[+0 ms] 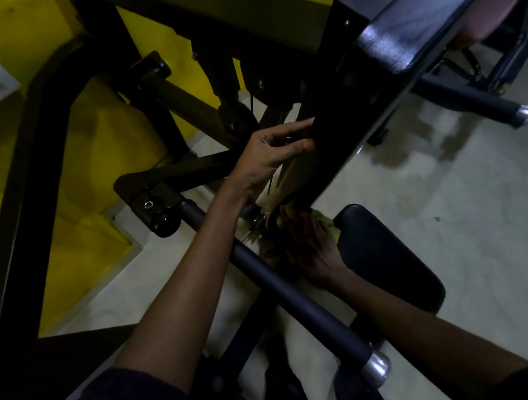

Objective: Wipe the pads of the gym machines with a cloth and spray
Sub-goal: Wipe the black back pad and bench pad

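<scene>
A long black back pad (362,114) slants from the upper right down to the centre. My left hand (270,155) grips its lower left edge, fingers curled round the rim. Below it lies the black seat pad (392,257). My right hand (315,250) rests with fairly straight fingers at the gap between the two pads and presses a yellowish cloth (327,223), which is mostly hidden under the hand. No spray bottle is in view.
A grey handle bar (286,286) with a silver end cap crosses diagonally between my forearms. Black frame tubes (37,181) stand against the yellow wall on the left. A second bar (490,105) juts out at the right over the pale floor (473,207).
</scene>
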### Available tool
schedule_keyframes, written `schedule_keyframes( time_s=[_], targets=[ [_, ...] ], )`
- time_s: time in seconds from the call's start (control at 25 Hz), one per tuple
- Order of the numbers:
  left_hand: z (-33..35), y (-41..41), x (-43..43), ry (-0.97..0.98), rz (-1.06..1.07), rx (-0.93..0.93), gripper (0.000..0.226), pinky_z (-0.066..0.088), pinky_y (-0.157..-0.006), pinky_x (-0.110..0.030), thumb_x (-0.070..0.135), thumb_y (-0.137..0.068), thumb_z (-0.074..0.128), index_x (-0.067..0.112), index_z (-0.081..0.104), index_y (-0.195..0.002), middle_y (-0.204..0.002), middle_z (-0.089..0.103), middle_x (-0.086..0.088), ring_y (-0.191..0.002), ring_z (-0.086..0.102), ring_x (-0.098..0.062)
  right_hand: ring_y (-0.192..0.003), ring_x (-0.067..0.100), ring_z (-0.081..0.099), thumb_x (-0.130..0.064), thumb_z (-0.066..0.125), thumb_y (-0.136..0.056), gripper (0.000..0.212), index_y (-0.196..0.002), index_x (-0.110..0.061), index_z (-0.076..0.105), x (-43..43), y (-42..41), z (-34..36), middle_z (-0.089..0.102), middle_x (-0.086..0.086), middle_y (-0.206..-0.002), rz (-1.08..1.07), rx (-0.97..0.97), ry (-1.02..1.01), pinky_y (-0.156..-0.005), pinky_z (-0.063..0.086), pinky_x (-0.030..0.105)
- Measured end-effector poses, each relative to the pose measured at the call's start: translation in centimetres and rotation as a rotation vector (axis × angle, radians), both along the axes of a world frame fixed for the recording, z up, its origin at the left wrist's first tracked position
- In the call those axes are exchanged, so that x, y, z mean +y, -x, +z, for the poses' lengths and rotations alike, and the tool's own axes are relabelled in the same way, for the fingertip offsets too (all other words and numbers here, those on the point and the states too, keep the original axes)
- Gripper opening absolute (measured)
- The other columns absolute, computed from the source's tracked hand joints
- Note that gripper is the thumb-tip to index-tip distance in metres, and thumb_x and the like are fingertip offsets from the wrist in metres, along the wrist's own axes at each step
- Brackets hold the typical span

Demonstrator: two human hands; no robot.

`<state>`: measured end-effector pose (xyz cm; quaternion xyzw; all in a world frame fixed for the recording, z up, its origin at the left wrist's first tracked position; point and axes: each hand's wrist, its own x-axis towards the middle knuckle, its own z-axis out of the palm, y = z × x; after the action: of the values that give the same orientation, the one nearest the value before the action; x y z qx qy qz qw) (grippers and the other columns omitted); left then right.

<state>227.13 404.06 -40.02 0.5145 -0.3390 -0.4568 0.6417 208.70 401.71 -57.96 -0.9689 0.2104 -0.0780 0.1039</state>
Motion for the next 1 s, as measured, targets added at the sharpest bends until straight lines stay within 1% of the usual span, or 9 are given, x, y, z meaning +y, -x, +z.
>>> schedule_keyframes(
  time_s=[0.12,0.28,0.36,0.44,0.52,0.64,0.8,0.92,1.0],
  targets=[
    [-1.4,0.0,0.0,0.03,0.014,0.029,0.048,0.044,-0.111,-0.039,0.026,-0.073,0.085,0.02,0.071,-0.119,-0.122,0.07,-0.001,-0.126,0.058,-0.022,-0.129,0.029,0.039,-0.028,0.067,-0.088,0.057,-0.141,-0.008,0.057,-0.2,-2.1,-0.7,0.052,0.015,-0.143,-0.026,-0.002,0.016,-0.104,0.036,0.04],
    [-2.7,-0.2,-0.3,0.065,0.012,0.045,0.052,0.044,-0.11,-0.04,0.015,-0.079,0.077,0.004,0.062,-0.128,-0.129,0.065,-0.012,-0.128,0.057,-0.027,-0.113,0.029,0.061,-0.015,0.062,-0.094,0.041,-0.134,-0.007,0.062,-0.2,-5.5,-2.3,0.059,0.01,-0.137,-0.055,-0.074,-0.049,-0.086,0.055,0.039],
    [-2.9,-0.2,-0.4,0.066,0.024,0.058,0.045,0.048,-0.105,-0.034,0.019,-0.075,0.08,0.011,0.071,-0.119,-0.12,0.07,-0.006,-0.122,0.061,-0.022,-0.112,0.022,0.064,-0.015,0.061,-0.097,0.04,-0.136,-0.006,0.061,0.0,-6.1,-0.7,0.061,0.007,-0.133,-0.118,-0.05,-0.099,-0.088,0.051,0.028],
    [-2.9,0.0,-0.1,0.053,0.026,0.066,0.035,0.05,-0.099,-0.028,0.025,-0.068,0.085,0.029,0.079,-0.102,-0.11,0.075,0.005,-0.115,0.065,-0.013,-0.126,0.01,0.051,-0.03,0.046,-0.105,0.043,-0.145,-0.013,0.052,-3.0,-5.6,-6.3,0.055,-0.002,-0.14,-0.165,0.009,0.051,-0.101,0.036,0.021],
    [-3.2,0.4,0.0,0.032,0.036,0.07,0.031,0.049,-0.099,-0.027,0.024,-0.07,0.085,0.036,0.079,-0.098,-0.108,0.075,0.008,-0.115,0.064,-0.013,-0.134,0.016,0.047,-0.044,0.044,-0.104,0.053,-0.154,-0.025,0.04,-4.8,-2.6,-13.6,0.05,-0.007,-0.148,-0.05,0.113,0.032,-0.11,0.034,0.034],
    [-3.8,1.2,-0.1,0.015,0.106,0.085,0.028,0.048,-0.1,-0.028,0.017,-0.078,0.079,0.029,0.078,-0.104,-0.107,0.075,0.006,-0.113,0.065,-0.015,-0.122,0.023,0.057,-0.035,0.051,-0.093,0.056,-0.147,-0.017,0.051,-4.2,0.4,-10.9,0.06,0.001,-0.138,0.064,0.04,0.156,-0.096,0.051,0.04],
    [-3.9,2.6,-0.2,-0.021,0.228,0.099,0.026,0.051,-0.091,-0.023,0.011,-0.083,0.071,0.017,0.073,-0.108,-0.104,0.074,0.002,-0.103,0.067,-0.013,-0.123,0.026,0.051,-0.03,0.065,-0.095,0.05,-0.142,-0.017,0.054,-3.6,3.1,-1.9,0.056,0.007,-0.141,0.068,-0.137,-0.094,-0.099,0.046,0.043],
    [-3.6,3.8,-0.2,-0.079,0.328,0.062,0.033,0.051,-0.092,-0.026,0.029,-0.082,0.073,0.013,0.072,-0.111,-0.114,0.071,-0.009,-0.109,0.066,-0.019,-0.082,0.011,0.059,-0.05,0.068,-0.092,0.023,-0.102,-0.033,0.057,-6.0,3.7,0.0,0.064,-0.007,-0.096,-0.211,-0.175,-0.417,-0.066,0.047,0.03],
    [-3.9,4.5,0.0,-0.126,0.41,-0.03,0.038,0.051,-0.093,-0.032,0.04,-0.083,0.071,0.015,0.072,-0.113,-0.115,0.07,-0.008,-0.11,0.065,-0.02,-0.087,0.011,0.067,-0.046,0.069,-0.093,0.021,-0.104,-0.029,0.062,-7.1,3.3,0.8,0.07,-0.007,-0.098,-0.305,-0.168,-0.718,-0.072,0.055,0.032]
  ],
)
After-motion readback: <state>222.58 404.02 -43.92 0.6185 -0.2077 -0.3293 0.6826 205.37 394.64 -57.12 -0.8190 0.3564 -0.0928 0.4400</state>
